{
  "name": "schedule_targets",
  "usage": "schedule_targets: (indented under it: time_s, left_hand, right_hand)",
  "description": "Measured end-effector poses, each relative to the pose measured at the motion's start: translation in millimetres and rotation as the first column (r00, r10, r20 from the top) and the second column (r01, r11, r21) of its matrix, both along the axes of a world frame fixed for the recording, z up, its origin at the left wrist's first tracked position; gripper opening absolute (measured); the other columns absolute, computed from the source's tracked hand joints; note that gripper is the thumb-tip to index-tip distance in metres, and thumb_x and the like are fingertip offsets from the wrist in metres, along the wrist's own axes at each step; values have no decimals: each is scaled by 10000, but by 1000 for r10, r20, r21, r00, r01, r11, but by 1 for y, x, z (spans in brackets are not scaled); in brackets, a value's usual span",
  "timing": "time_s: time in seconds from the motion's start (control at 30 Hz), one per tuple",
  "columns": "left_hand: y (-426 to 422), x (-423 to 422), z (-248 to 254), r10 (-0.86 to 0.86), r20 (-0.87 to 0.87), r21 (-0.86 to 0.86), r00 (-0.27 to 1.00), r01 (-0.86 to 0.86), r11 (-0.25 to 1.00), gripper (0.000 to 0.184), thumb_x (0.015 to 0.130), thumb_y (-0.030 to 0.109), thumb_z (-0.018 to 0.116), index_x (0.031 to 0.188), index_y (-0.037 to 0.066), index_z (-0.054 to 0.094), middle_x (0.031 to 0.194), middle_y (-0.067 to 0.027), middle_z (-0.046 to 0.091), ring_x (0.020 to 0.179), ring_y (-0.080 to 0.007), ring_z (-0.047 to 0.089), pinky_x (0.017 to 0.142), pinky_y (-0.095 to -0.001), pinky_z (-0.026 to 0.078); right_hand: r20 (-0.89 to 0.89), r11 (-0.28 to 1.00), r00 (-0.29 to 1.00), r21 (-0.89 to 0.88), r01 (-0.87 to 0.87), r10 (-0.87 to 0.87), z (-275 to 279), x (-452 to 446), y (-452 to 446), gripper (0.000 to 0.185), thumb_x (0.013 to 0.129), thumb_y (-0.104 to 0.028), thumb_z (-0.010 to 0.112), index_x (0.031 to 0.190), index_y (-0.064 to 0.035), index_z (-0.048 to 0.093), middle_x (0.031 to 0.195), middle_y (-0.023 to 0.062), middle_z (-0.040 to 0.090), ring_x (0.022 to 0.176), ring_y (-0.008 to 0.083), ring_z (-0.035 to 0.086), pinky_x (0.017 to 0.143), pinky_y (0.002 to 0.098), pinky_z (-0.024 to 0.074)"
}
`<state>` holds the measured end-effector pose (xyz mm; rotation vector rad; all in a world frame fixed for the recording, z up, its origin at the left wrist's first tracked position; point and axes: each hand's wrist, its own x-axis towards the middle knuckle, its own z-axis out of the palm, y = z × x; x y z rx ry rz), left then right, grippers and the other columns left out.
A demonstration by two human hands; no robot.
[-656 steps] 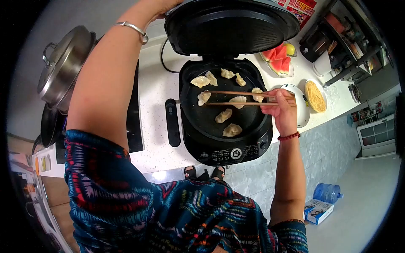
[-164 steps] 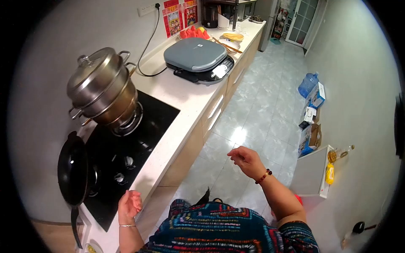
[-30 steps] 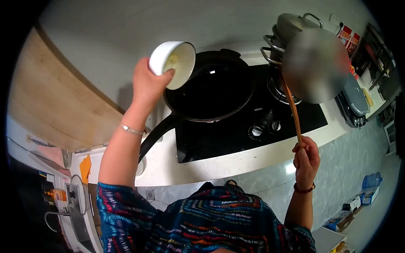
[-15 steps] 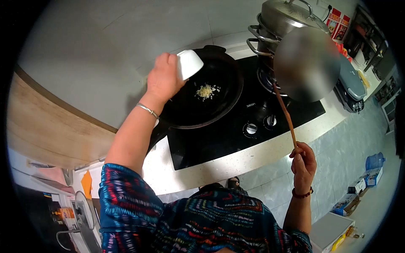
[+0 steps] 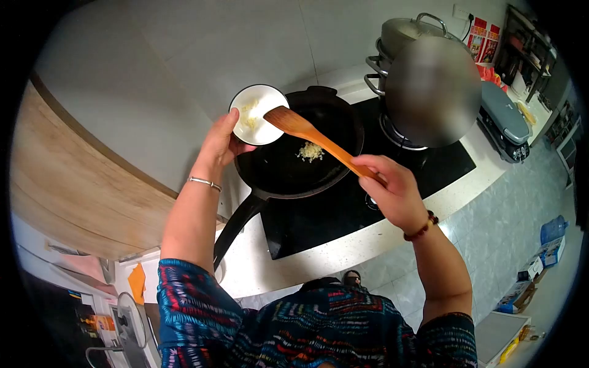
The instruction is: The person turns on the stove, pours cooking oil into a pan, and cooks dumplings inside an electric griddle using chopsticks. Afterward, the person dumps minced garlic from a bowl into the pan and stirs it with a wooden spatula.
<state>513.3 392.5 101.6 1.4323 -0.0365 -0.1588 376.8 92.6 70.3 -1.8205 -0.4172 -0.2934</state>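
Note:
My left hand (image 5: 222,138) is closed on the side of a white bowl (image 5: 273,136) with a dark rim, held over the left part of the pan. Pale yellow bits of chopped garlic (image 5: 250,116) cling to the bowl's inside. My right hand (image 5: 394,189) grips a wooden spatula (image 5: 331,147) by its handle. The spatula's flat blade reaches over the bowl's right side; whether it touches the inside I cannot tell. Beneath, a black frying pan (image 5: 288,178) sits on the stove with a small heap of chopped garlic (image 5: 311,152) in it.
The black gas stove (image 5: 294,230) has a stack of steel pots (image 5: 402,34) at its back right, partly blurred. A grey electric appliance (image 5: 506,113) stands further right on the counter. The pan's long handle (image 5: 236,224) points toward me at left. A wooden cabinet (image 5: 92,184) is on the left.
The bowl has turned from tipped over the pan to facing up toward me. My right hand has brought the spatula from the right across to the bowl.

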Motion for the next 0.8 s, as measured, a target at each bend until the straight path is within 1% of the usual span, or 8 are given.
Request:
schedule_targets:
  time_s: [0.1, 0.23, 0.3, 0.43, 0.5, 0.57, 0.67, 0.8]
  left_hand:
    - [-7, -10, 7, 19, -31, 18, 999, -19, 1000, 563, 759, 454, 602, 1085, 16, 463, 930, -94, 583, 761, -198, 604, 550, -293, 545]
    - [-10, -6, -1, 3, -23, 95, 1000, -1, 995, 566, 743, 439, 627, 1081, 18, 458, 924, -88, 572, 772, -197, 597, 558, -302, 541]
    - [-22, -4, -5, 101, 129, 249, 986, -131, 960, 549, 736, 402, 646, 1070, 11, 452, 922, -90, 557, 770, -189, 587, 559, -310, 534]
    - [-31, -5, -2, 32, 267, 438, 963, -151, 886, 611, 676, 394, 694, 1068, -4, 446, 920, -100, 549, 778, -180, 577, 558, -302, 518]
    - [-31, -1, 0, 6, 274, 430, 962, -128, 894, 617, 667, 390, 701, 1068, -4, 448, 919, -100, 549, 779, -181, 576, 556, -300, 514]
    - [-29, 4, 4, -21, 283, 423, 959, -105, 900, 623, 657, 386, 707, 1069, -4, 449, 918, -100, 549, 781, -182, 575, 555, -297, 510]
    - [-26, 5, 15, -34, 270, 437, 962, -91, 895, 559, 683, 360, 675, 1059, 7, 459, 919, -96, 548, 777, -182, 575, 551, -294, 505]
    - [-18, 9, 25, -24, 202, 419, 979, -64, 906, 505, 729, 385, 620, 1053, 29, 470, 938, -75, 547, 771, -168, 576, 560, -285, 511]
  right_hand:
    - [-77, 1000, 997, -21, -4, 2, 11, 15, 20, 244, 800, -87, 538, 1042, -55, 541, 827, 101, 582, 698, 174, 566, 631, 257, 439]
    - [-216, 996, 976, 93, 9, 11, 8, 31, 41, 248, 819, -110, 522, 1052, -24, 513, 805, 125, 602, 726, 211, 587, 648, 282, 448]
    - [-258, 997, 965, 40, 62, -50, 5, 37, 50, 252, 821, -122, 521, 1050, -17, 508, 837, 140, 606, 734, 231, 587, 662, 301, 448]
    - [-135, 997, 988, -22, 78, -80, 6, 39, 54, 251, 812, -141, 530, 1035, -24, 520, 902, 159, 593, 768, 292, 583, 690, 336, 461]
    - [-55, 994, 993, -44, 102, -105, 6, 36, 51, 248, 799, -137, 540, 1024, -34, 538, 902, 149, 576, 761, 299, 578, 680, 351, 466]
    - [154, 961, 978, -219, 170, -138, 13, 30, 44, 239, 781, -129, 552, 1010, -61, 561, 855, 123, 556, 738, 290, 572, 655, 357, 467]
    - [220, 921, 972, -356, 158, -82, 18, 23, 31, 220, 757, -123, 569, 974, -90, 590, 806, 102, 538, 711, 287, 565, 626, 366, 466]
    - [275, 924, 948, -296, 242, -160, 24, 27, 14, 249, 739, -61, 592, 988, -58, 596, 801, 95, 526, 652, 252, 553, 583, 293, 451]
